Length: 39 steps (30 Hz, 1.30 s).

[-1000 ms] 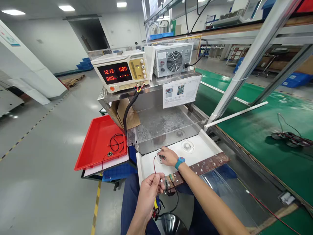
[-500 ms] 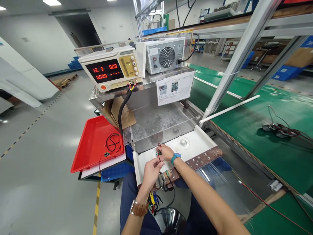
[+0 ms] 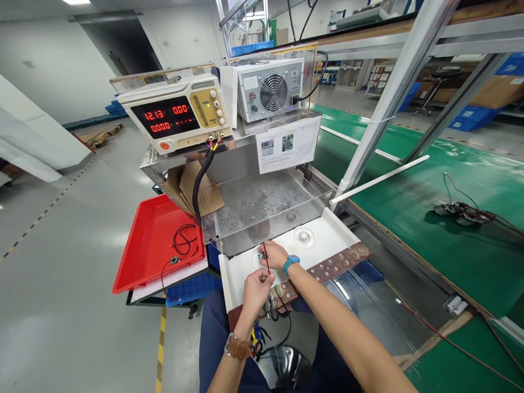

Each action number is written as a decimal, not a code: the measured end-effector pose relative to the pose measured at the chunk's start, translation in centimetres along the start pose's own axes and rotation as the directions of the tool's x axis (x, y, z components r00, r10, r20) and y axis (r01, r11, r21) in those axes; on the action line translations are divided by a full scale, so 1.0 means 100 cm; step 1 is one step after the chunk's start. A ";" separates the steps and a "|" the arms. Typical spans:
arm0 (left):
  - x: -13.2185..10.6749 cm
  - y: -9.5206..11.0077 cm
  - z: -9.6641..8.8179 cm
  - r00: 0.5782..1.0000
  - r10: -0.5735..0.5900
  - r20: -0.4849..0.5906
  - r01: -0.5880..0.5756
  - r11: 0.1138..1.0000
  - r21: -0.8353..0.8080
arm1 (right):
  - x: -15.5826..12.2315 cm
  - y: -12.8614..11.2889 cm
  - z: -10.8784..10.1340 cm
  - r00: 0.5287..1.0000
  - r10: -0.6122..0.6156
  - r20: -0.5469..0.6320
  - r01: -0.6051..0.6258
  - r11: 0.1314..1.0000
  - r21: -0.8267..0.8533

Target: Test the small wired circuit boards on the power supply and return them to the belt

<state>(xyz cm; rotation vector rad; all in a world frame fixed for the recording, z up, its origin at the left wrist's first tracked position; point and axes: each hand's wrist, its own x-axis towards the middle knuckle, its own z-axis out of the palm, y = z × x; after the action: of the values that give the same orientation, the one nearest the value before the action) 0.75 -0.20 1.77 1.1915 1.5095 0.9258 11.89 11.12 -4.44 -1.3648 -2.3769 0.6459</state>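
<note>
Over the left part of a white tray (image 3: 282,245), my right hand (image 3: 275,255) is closed on a small green circuit board (image 3: 261,255). A red and black wire (image 3: 266,257) runs from the board down to my left hand (image 3: 257,289), whose fingertips pinch it. The wire's end is hidden in those fingers. Just below my hands lies a brown strip with metal studs (image 3: 327,273). A green-handled clip or probe (image 3: 278,291) and black cables sit at its left part.
A power supply (image 3: 164,117) with red digits and a grey fan unit (image 3: 270,90) stand on a metal shelf. To the left, a red tray (image 3: 139,240) holds a wired board (image 3: 174,260). Wired round parts (image 3: 464,213) lie on the green bench at right.
The wire loop between my hands has straightened and now runs taut. My left hand has moved slightly down. The whole view has shifted a little.
</note>
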 end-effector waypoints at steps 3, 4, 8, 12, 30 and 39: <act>0.000 0.000 0.000 1.000 -0.004 0.005 0.004 0.999 -0.045 | 0.000 0.000 0.001 1.000 0.000 -0.005 0.000 1.000 -0.002; 0.000 0.000 0.000 1.000 -0.005 0.008 0.005 0.998 -0.059 | 0.000 0.000 0.001 1.000 0.001 -0.003 -0.001 1.000 -0.003; 0.000 -0.001 0.000 0.999 -0.031 0.016 0.032 0.992 -0.122 | -0.001 -0.003 -0.002 1.000 0.006 0.009 -0.006 1.000 -0.012; 0.001 -0.001 0.000 0.997 -0.066 0.030 0.070 0.983 -0.169 | -0.001 -0.005 -0.006 0.999 0.020 0.037 -0.019 1.000 -0.017; 0.001 0.006 -0.001 0.988 -0.105 0.117 0.126 0.974 -0.188 | -0.001 -0.006 -0.006 0.999 0.036 0.040 -0.036 0.999 -0.005; 0.007 0.005 -0.001 0.967 -0.155 0.201 0.197 0.958 -0.208 | 0.000 -0.005 -0.004 0.998 0.040 0.046 -0.038 0.999 -0.028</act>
<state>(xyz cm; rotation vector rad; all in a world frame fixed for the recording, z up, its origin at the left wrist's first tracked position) 0.74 0.62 2.13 0.9335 1.3017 0.8201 11.72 10.99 -3.84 -1.4258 -2.4094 0.6652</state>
